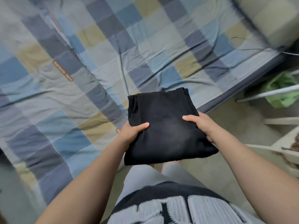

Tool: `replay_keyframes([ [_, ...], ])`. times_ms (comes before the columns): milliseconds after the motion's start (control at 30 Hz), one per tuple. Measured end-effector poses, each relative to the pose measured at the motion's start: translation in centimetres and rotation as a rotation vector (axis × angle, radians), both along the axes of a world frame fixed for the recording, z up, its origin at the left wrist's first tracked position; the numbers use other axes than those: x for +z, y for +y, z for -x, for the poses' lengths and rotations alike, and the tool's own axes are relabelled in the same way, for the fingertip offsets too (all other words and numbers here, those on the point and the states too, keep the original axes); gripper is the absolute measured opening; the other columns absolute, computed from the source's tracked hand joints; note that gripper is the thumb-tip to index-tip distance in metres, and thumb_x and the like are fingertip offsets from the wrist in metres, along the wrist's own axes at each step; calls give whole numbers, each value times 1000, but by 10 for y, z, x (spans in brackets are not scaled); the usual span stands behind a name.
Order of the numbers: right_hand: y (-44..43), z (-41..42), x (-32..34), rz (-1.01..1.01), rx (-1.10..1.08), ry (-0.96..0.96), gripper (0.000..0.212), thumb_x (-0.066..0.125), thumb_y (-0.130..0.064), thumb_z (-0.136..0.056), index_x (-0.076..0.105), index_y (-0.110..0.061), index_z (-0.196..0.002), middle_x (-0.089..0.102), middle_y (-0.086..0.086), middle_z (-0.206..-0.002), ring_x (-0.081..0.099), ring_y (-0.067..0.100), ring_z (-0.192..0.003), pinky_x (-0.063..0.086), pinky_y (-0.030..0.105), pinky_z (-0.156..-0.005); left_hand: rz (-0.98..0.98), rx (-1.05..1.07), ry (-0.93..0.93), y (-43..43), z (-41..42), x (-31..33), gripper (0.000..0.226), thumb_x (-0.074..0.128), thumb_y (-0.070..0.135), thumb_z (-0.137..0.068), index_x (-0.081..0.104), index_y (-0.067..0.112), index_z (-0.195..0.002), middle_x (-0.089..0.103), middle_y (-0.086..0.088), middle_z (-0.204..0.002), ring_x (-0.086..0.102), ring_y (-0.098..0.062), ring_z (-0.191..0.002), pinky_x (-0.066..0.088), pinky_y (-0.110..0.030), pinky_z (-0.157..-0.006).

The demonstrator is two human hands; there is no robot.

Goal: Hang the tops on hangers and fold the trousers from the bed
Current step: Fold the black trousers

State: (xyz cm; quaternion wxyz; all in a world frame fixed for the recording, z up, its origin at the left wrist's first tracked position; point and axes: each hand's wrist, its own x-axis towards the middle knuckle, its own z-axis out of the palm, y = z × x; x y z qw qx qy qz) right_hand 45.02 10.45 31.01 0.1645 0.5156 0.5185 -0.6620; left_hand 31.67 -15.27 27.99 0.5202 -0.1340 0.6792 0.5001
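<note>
**A:** What fills most of the view?

**B:** The bed [97, 62], spread with a creased patchwork cover in blue, grey and olive squares. Its edge runs diagonally down from the right. A pale pillow [271, 18] lies at its far right corner, and the floor [226, 117] shows beside the bed.

**A:** And the trousers?

**B:** The folded black trousers [165, 126] are a flat, roughly rectangular bundle held in the air in front of the person. The far half is over the bed's edge and the near half is over the floor and the person's legs. The long axis runs from the person out toward the bed, leaning a little left at the far end. The end pointing at the bed looks gathered, like a waistband. The near end is a smooth fold.

**A:** How are they held?

**B:** The left hand [132, 131] grips the left edge and the right hand [200, 125] grips the right edge. Each thumb lies flat on top, and the fingers are hidden underneath.

**A:** Any containers?

**B:** A green plastic bag [281, 91] sits on the floor to the right, behind a white rail [267, 94]. It is too blurred to tell what it holds.

**A:** Anything smaller?

**B:** An orange label [62, 71] is stitched to the cover; its lettering is unreadable.
</note>
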Motion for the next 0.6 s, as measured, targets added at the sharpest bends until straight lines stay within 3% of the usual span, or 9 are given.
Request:
replay_keyframes([
  [133, 14, -55, 58, -106, -164, 93, 24, 78, -20, -81, 75, -24, -105, 78, 2, -102, 76, 22, -89, 57, 30, -68, -57, -118, 136, 42, -13, 47, 61, 90, 37, -70, 64, 28, -124, 73, 9, -117, 70, -17, -106, 54, -46, -99],
  [367, 52, -174, 140, -320, -435, 214, 31, 79, -20, -81, 72, -21, -112, 78, -1, -103, 75, 19, -92, 56, 30, -73, -236, -360, 307, 145, -69, 121, 66, 92, 38, -67, 63, 29, -126, 74, 12, -115, 71, -11, -103, 56, -43, -96],
  [500, 76, -255, 179, -445, -578, 305, 27, 79, -17, -81, 75, -28, -105, 78, -3, -103, 75, 16, -91, 57, 21, -63, -351, -502, 406, 212, -125, 162, 72, 91, 43, -63, 62, 29, -128, 72, 13, -118, 69, -9, -106, 55, -41, -98],
  [600, 94, -324, 203, -538, -672, 339, 35, 84, -29, -72, 75, -33, -106, 77, -7, -105, 74, 15, -94, 59, 26, -71, -421, -580, 490, 261, -180, 192, 70, 92, 40, -65, 62, 28, -128, 72, 13, -117, 69, -9, -107, 55, -41, -99],
])
